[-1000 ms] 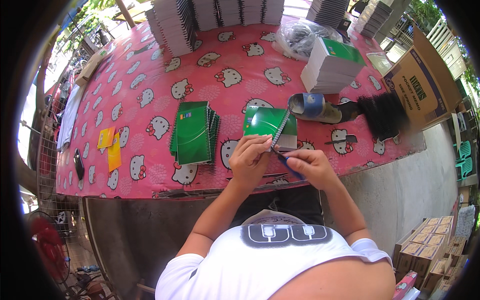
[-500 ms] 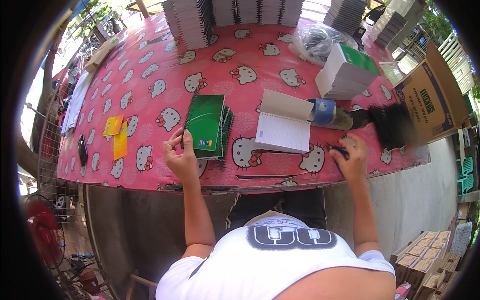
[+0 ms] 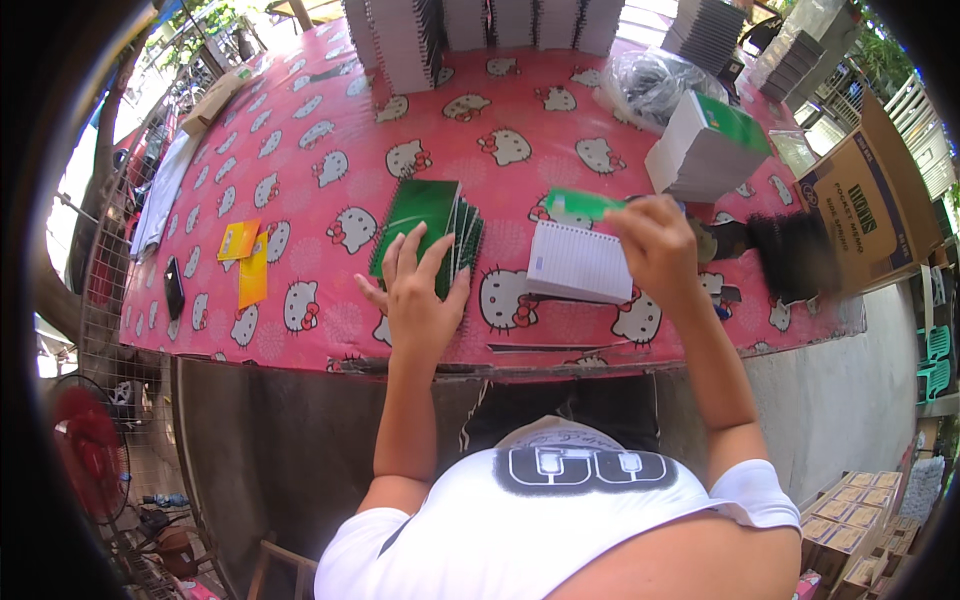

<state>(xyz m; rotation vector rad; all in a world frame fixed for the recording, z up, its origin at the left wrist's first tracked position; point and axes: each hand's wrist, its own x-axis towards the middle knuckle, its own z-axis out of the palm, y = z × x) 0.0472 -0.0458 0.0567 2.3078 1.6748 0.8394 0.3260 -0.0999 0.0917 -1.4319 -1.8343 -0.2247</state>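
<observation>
My left hand (image 3: 418, 290) lies with spread fingers over a small stack of green spiral notebooks (image 3: 420, 208), whose black coils show along the sides. To its right rests an open notebook (image 3: 578, 262) with lined white pages facing up. Above those pages my right hand (image 3: 655, 245) is closed on the notebook's green cover (image 3: 582, 204), blurred by motion. Beside the right wrist lies a small dark tool (image 3: 724, 300), partly hidden by the arm. A bundle of black spiral coils (image 3: 795, 250) sits farther right.
Tall stacks of notebooks (image 3: 400, 45) line the table's far edge. At the right stand a paper block with a green top (image 3: 700, 155), a clear plastic bag (image 3: 655, 88) and a cardboard box (image 3: 870, 205). Yellow booklets (image 3: 253, 275) and a black phone (image 3: 174, 288) lie left.
My right hand has let go of the dark-blue-handled tool and moved up and left onto the cover. My left hand has moved from the stack's left edge onto its top, fingers spreading.
</observation>
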